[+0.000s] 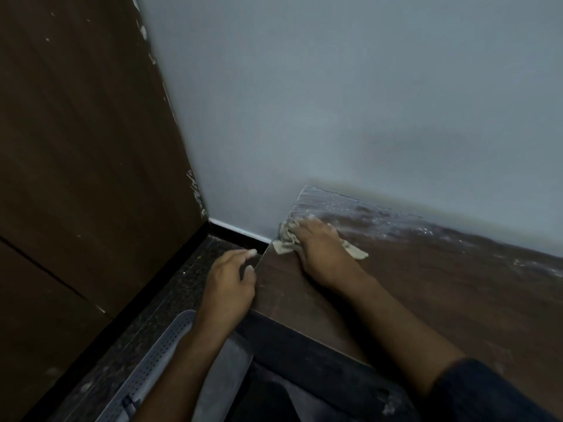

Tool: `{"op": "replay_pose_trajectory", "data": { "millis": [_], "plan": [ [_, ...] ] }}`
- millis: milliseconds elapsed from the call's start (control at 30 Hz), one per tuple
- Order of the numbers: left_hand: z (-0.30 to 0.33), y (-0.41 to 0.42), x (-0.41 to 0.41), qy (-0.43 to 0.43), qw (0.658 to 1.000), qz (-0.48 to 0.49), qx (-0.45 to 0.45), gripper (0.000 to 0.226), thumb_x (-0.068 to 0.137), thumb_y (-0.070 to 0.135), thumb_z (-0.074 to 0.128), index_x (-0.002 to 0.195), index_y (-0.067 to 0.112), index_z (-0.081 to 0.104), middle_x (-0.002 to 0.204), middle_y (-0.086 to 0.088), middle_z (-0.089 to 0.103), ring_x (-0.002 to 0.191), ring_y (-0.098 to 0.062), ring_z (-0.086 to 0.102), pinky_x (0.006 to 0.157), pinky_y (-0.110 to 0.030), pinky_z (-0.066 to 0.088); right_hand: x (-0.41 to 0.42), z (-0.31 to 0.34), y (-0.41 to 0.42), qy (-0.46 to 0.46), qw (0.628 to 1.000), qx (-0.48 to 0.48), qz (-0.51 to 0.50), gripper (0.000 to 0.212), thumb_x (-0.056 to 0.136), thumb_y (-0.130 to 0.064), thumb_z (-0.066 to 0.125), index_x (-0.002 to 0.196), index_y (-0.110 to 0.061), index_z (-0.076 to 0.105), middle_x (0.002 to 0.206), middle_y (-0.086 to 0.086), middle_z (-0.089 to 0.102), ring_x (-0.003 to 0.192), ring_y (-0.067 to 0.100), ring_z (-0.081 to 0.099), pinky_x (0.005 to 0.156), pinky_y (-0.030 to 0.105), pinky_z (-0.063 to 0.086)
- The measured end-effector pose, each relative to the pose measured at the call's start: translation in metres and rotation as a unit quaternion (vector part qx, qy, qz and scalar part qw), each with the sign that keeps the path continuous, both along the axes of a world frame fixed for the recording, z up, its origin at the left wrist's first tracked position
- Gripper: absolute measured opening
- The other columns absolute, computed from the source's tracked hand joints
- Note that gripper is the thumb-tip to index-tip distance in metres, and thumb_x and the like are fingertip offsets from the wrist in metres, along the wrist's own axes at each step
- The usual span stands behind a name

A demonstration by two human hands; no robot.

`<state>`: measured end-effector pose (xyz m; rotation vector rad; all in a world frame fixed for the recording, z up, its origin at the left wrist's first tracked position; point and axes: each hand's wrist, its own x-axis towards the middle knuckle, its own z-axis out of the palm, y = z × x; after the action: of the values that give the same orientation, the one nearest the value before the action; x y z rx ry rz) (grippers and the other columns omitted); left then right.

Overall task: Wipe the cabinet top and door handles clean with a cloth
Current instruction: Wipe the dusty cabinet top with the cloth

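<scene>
Grey wall (335, 102) fills most of the view, meeting a dark wooden panel (85, 147) on the left in a corner. Below it the brown cabinet top (426, 300) runs from its left end near that corner off to the right along the wall, so its long axis lies left to right before the person. A pale, dusty band (411, 223) streaks the strip of the top against the wall; the nearer part looks darker and cleaner. Beside the cabinet, a dark speckled floor (182, 284) shows, with a perforated grey object (158, 360) lying on it.

The right hand (320, 248) lies palm down on the far left corner of the top, fingers curled over a crumpled beige cloth (286, 239) and pressing it to the wood; cloth ends stick out on both sides of the hand. The left hand (231, 278) holds nothing, its fingers loosely bent at the cabinet's left edge, seemingly bracing there.

The unwiped dust stretches away to the right of the cloth, so the next stroke probably runs rightward along the wall, and the right hand is the one placed for it. No door handles are in view.
</scene>
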<state>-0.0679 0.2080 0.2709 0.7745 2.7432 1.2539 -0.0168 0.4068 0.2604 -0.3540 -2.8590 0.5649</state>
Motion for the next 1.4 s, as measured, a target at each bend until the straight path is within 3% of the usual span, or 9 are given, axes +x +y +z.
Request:
{"op": "replay_pose_trajectory", "data": {
  "millis": [267,367,467,600,700,900,1100,1300,1400],
  "plan": [
    [0.0,-0.01,-0.001,-0.012,0.997,0.059,0.042,0.034,0.097,0.007,0.052,0.128,0.014,0.064,0.127,0.002,0.062,0.109,-0.006,0.053,0.092,-0.017,0.04,0.012,-0.004,-0.033,0.029,0.988,-0.023,0.153,0.042,0.102,-0.028,0.051,0.144,-0.023,0.051,0.154,0.002,0.045,0.148,0.021,0.03,0.123,0.045,0.019],
    [-0.003,-0.014,-0.001,-0.024,0.998,0.041,0.028,0.034,0.097,0.008,0.052,0.129,0.015,0.064,0.127,0.003,0.063,0.107,-0.004,0.053,0.083,-0.008,0.037,-0.004,-0.003,0.002,0.029,0.998,-0.031,0.053,0.038,0.103,-0.025,0.049,0.141,-0.025,0.053,0.152,0.004,0.047,0.145,0.024,0.035,0.121,0.046,0.022],
    [-0.002,-0.012,-0.001,-0.034,0.999,0.035,0.022,0.033,0.098,0.008,0.051,0.128,0.015,0.064,0.128,0.001,0.063,0.109,-0.002,0.052,0.088,-0.014,0.038,-0.028,0.0,-0.003,-0.001,0.999,-0.019,-0.028,0.045,0.105,-0.02,0.044,0.149,-0.024,0.042,0.161,0.003,0.033,0.153,0.026,0.017,0.124,0.054,0.01],
    [0.005,-0.009,-0.005,-0.019,0.998,0.051,0.038,0.032,0.098,0.01,0.05,0.126,0.014,0.065,0.127,0.0,0.063,0.108,-0.003,0.051,0.091,-0.017,0.039,0.002,-0.002,-0.059,0.014,0.992,-0.042,0.119,0.042,0.103,-0.029,0.048,0.145,-0.024,0.047,0.156,0.002,0.041,0.15,0.022,0.025,0.123,0.054,0.016],
    [0.005,-0.011,-0.007,-0.017,0.999,0.032,0.038,0.032,0.098,0.01,0.051,0.126,0.015,0.065,0.122,0.003,0.064,0.104,-0.001,0.055,0.079,-0.002,0.036,0.038,0.002,-0.044,0.03,0.979,-0.041,0.199,0.04,0.104,-0.034,0.046,0.143,-0.034,0.047,0.152,-0.006,0.046,0.145,0.014,0.033,0.12,0.044,0.025],
    [0.003,-0.002,-0.001,-0.003,1.0,-0.008,0.018,0.031,0.097,0.01,0.054,0.125,0.015,0.066,0.123,0.003,0.064,0.105,-0.003,0.055,0.083,-0.006,0.038,0.018,0.002,0.031,-0.014,0.999,-0.016,-0.047,0.048,0.104,-0.029,0.049,0.151,-0.025,0.041,0.16,0.003,0.036,0.151,0.024,0.022,0.124,0.051,0.016],
    [0.009,0.025,-0.008,0.048,0.998,-0.051,-0.002,0.03,0.094,0.01,0.057,0.122,0.013,0.068,0.122,0.0,0.064,0.115,-0.016,0.057,0.096,-0.02,0.038,0.069,-0.004,-0.008,-0.005,0.991,-0.017,0.134,0.046,0.102,-0.037,0.042,0.147,-0.027,0.047,0.157,-0.004,0.04,0.15,0.015,0.026,0.125,0.041,0.016],
    [0.005,0.036,-0.011,0.066,0.994,-0.089,-0.01,0.032,0.094,0.014,0.058,0.125,0.016,0.065,0.123,0.003,0.062,0.117,-0.013,0.053,0.101,-0.021,0.037,0.037,0.003,0.06,-0.006,0.998,0.002,-0.06,0.046,0.101,-0.022,0.053,0.147,-0.02,0.048,0.155,0.007,0.044,0.146,0.027,0.034,0.123,0.047,0.023],
    [0.004,0.049,-0.02,0.083,0.994,-0.067,-0.029,0.035,0.092,0.013,0.059,0.126,0.012,0.064,0.124,-0.002,0.059,0.121,-0.019,0.05,0.104,-0.026,0.038,0.02,0.006,0.025,0.002,0.999,-0.016,-0.029,0.044,0.102,-0.025,0.05,0.146,-0.023,0.048,0.157,0.004,0.041,0.149,0.024,0.027,0.124,0.051,0.018]
  ]
}}
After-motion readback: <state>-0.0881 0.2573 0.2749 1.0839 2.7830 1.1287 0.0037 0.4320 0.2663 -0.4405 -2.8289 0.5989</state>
